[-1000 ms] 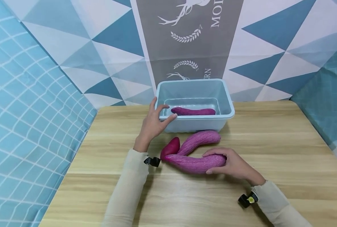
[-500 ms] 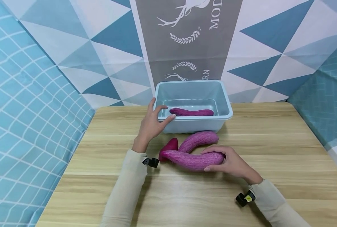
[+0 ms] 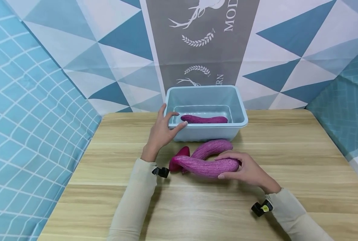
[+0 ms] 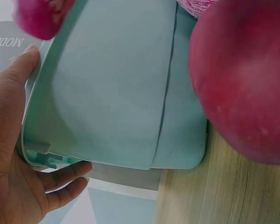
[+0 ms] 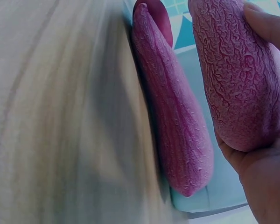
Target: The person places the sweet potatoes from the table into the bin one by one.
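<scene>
My right hand [image 3: 248, 170] grips the thick right end of a long, wrinkled purple eggplant [image 3: 207, 166], its thumb along the near side. The eggplant is raised off the table; its thin end overlaps a smooth dark magenta vegetable [image 3: 179, 160] of unclear kind. Behind it a second wrinkled eggplant [image 3: 215, 147] lies on the table before a light blue plastic bin [image 3: 206, 132]. My left hand [image 3: 160, 132] holds the bin's front left corner, thumb and fingers curled over the rim [image 4: 25, 133]. One more purple eggplant [image 3: 204, 119] lies inside the bin.
The bin stands at the far side of the wooden table [image 3: 185, 211], close to a patterned cloth backdrop [image 3: 130, 57]. Blue tiled cloth [image 3: 37, 127] hangs at the left, and a teal sheet [image 3: 344, 103] at the right.
My right hand has lifted the front eggplant a little and moved it slightly toward the bin. The left hand has kept its place on the bin's corner.
</scene>
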Demonstrator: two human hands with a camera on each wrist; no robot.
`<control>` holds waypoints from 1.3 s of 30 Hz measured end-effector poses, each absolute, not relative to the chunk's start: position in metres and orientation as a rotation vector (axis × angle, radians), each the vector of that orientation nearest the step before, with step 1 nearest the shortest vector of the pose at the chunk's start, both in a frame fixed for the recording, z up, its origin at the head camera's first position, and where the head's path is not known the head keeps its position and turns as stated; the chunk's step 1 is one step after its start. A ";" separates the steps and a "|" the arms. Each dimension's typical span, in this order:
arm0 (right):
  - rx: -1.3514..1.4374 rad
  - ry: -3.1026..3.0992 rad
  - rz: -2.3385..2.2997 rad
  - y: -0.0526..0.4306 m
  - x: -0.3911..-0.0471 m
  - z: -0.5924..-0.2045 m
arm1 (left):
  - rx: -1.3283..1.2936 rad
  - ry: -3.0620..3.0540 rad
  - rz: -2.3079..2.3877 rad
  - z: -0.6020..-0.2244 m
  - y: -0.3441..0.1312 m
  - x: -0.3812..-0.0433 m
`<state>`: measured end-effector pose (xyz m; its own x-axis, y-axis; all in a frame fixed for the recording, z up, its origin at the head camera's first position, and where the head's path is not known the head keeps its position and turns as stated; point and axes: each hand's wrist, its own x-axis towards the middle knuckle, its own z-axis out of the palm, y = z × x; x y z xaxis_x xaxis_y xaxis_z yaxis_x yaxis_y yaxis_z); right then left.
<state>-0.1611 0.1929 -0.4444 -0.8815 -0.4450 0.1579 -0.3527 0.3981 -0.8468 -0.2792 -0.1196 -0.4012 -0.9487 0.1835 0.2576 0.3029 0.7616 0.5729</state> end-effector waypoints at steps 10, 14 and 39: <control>-0.786 2.557 -1.571 0.196 -0.168 -0.427 | -0.381 -2.779 -0.959 -0.400 -0.119 -0.277; -0.794 2.572 -1.580 0.197 -0.169 -0.420 | -0.387 -2.775 -0.960 -0.401 -0.119 -0.278; -0.799 2.636 -1.556 0.194 -0.182 -0.388 | -0.375 -2.791 -0.956 -0.400 -0.119 -0.279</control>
<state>-0.1816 0.1942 -0.3875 -0.8721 -0.4101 0.2669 -0.4319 0.3887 -0.8139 -0.2785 -0.1187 -0.4000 -0.9544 0.1812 0.2373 0.2887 0.7634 0.5779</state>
